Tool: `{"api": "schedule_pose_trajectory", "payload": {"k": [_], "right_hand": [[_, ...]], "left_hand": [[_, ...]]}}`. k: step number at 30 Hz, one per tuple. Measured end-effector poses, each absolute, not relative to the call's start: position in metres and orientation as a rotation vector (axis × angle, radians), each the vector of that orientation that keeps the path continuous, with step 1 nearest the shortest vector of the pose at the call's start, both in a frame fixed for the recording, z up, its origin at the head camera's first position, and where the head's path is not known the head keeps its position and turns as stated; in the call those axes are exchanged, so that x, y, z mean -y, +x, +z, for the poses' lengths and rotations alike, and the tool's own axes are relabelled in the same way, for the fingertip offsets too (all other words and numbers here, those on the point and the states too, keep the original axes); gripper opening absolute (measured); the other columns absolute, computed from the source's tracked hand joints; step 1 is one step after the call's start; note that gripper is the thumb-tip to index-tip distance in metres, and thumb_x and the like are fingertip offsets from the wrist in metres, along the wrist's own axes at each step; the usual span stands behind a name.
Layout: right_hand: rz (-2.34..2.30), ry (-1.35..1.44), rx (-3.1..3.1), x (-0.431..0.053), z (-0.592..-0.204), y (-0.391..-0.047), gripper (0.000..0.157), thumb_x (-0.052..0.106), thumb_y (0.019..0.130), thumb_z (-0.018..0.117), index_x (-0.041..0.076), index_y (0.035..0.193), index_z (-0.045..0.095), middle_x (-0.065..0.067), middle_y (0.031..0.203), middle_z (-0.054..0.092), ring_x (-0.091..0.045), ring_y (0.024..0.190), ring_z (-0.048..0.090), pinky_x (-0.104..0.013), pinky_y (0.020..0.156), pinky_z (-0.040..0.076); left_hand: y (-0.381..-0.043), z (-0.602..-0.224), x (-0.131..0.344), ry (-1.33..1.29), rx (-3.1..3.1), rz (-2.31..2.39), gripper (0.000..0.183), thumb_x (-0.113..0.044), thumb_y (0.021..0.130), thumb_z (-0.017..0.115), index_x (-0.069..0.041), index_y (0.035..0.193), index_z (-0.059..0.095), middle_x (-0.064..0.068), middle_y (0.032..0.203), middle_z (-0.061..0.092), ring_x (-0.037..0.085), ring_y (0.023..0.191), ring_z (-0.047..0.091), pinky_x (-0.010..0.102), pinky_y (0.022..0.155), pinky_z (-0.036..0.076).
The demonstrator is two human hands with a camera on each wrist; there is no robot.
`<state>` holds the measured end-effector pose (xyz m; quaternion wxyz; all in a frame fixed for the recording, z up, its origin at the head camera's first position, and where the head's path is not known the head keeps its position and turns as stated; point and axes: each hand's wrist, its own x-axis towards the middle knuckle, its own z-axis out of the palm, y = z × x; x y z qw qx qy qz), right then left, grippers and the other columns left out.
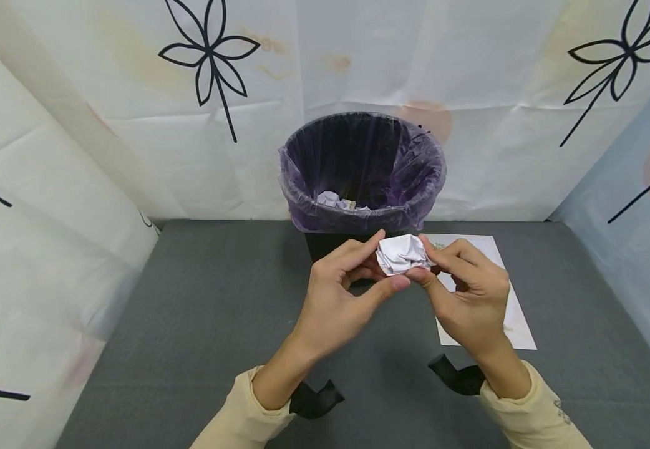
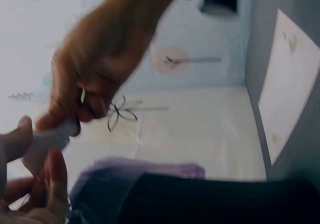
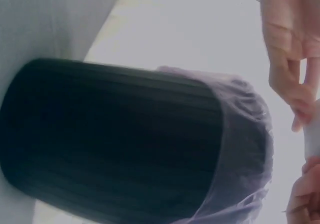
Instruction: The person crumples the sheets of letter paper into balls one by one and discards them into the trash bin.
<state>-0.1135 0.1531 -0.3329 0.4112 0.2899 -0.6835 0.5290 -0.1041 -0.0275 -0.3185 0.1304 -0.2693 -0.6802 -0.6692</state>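
A crumpled ball of white paper point(image 1: 401, 254) is held between both hands, in front of the bin's rim in the head view. My left hand point(image 1: 336, 293) pinches its left side with thumb and fingers. On the other side my right hand point(image 1: 468, 293) grips it, thumb below and fingertips on top. The left wrist view shows the paper point(image 2: 47, 146) between the two hands, somewhat blurred. At the right edge of the right wrist view, part of the paper point(image 3: 313, 134) shows between the fingers.
A black bin point(image 3: 110, 139) with a purple plastic liner point(image 1: 353, 218) stands at the back of the grey table point(image 1: 201, 324). Crumpled papers point(image 1: 329, 199) lie inside it. A flat white sheet point(image 1: 518, 324) lies on the right, partly behind my right hand. Patterned cloth walls point(image 1: 218, 168) surround the table.
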Motion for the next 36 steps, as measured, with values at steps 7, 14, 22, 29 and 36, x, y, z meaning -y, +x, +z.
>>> {"api": "schedule_pose_trajectory", "payload": {"k": [7,14,22,29,36], "right_hand": [[1.708,0.865,1.7,-0.157,-0.327,-0.108,0.05,0.013,0.085,0.082,-0.022,0.116,0.064,-0.013,0.089,0.061,-0.014,0.08,0.058,-0.017,0.072,0.054],[1.657,0.931,1.648,-0.159,-0.328,-0.109,0.047,0.01,0.085,0.083,-0.022,0.113,0.065,-0.014,0.082,0.056,-0.012,0.076,0.052,-0.012,0.064,0.045],[1.459,0.933,1.678,-0.16,-0.324,-0.112,0.039,0.021,0.086,0.081,-0.012,0.106,0.073,-0.011,0.072,0.057,-0.007,0.061,0.034,-0.017,0.051,0.022],[1.471,0.967,1.692,-0.161,-0.322,-0.112,0.041,0.021,0.086,0.082,-0.013,0.108,0.073,-0.01,0.072,0.059,-0.006,0.062,0.04,-0.014,0.052,0.028],[1.674,1.022,1.742,-0.159,-0.299,-0.117,0.049,0.013,0.083,0.085,-0.017,0.117,0.067,-0.013,0.083,0.065,-0.013,0.073,0.059,-0.02,0.073,0.056]], "left_hand": [[-0.109,-0.325,0.033,-0.948,1.858,-1.741,0.061,0.014,0.078,0.08,0.015,0.134,0.055,0.019,0.106,0.067,0.023,0.088,0.069,0.036,0.077,0.06],[-0.112,-0.327,0.034,-1.0,1.91,-1.685,0.059,0.011,0.079,0.08,0.013,0.133,0.057,0.019,0.121,0.065,0.024,0.11,0.065,0.04,0.091,0.056],[-0.118,-0.33,0.035,-1.127,1.844,-1.553,0.049,0.0,0.087,0.077,0.012,0.131,0.061,0.017,0.114,0.063,0.025,0.1,0.062,0.034,0.078,0.055],[-0.116,-0.325,0.041,-1.134,1.903,-1.524,0.047,0.005,0.085,0.078,0.012,0.13,0.062,0.017,0.116,0.064,0.023,0.102,0.064,0.034,0.082,0.056],[-0.12,-0.297,0.053,-1.081,2.015,-1.543,0.046,0.005,0.089,0.074,0.011,0.133,0.06,0.016,0.118,0.065,0.017,0.102,0.065,0.035,0.091,0.054]]}}
